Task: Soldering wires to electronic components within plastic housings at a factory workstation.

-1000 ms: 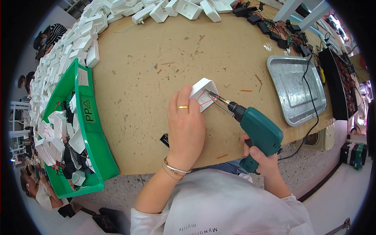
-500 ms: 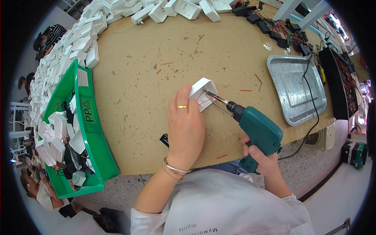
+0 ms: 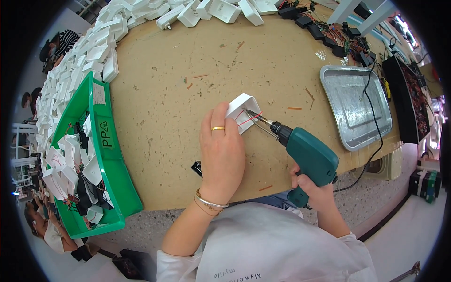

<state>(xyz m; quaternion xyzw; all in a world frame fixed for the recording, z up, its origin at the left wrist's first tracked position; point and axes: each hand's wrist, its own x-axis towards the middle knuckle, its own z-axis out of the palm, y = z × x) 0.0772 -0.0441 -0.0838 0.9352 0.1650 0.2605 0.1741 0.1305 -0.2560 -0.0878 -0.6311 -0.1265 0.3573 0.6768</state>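
Note:
My left hand (image 3: 222, 152) grips a small white plastic casing (image 3: 242, 104) above the tabletop, its open side turned to the right. Red wires (image 3: 250, 119) come out of the casing. In my right hand (image 3: 315, 188) is a green pistol-shaped soldering gun (image 3: 312, 156), held by its handle. Its metal tip reaches into the casing, beside the red wires; what it touches inside is too small to tell. A small black part (image 3: 197, 168) lies on the table, partly covered by my left hand.
White casings (image 3: 89, 56) are heaped along the left and far edges. At the left stands a green bin (image 3: 109, 160) holding wired casings. A metal tray (image 3: 350, 141) sits at the right, crossed by a black cord (image 3: 374, 110). Black modules with wires (image 3: 324, 40) lie far right.
Almost nothing differs. Both hands, the casing and the soldering gun have shifted very slightly left, with the tip still inside the casing.

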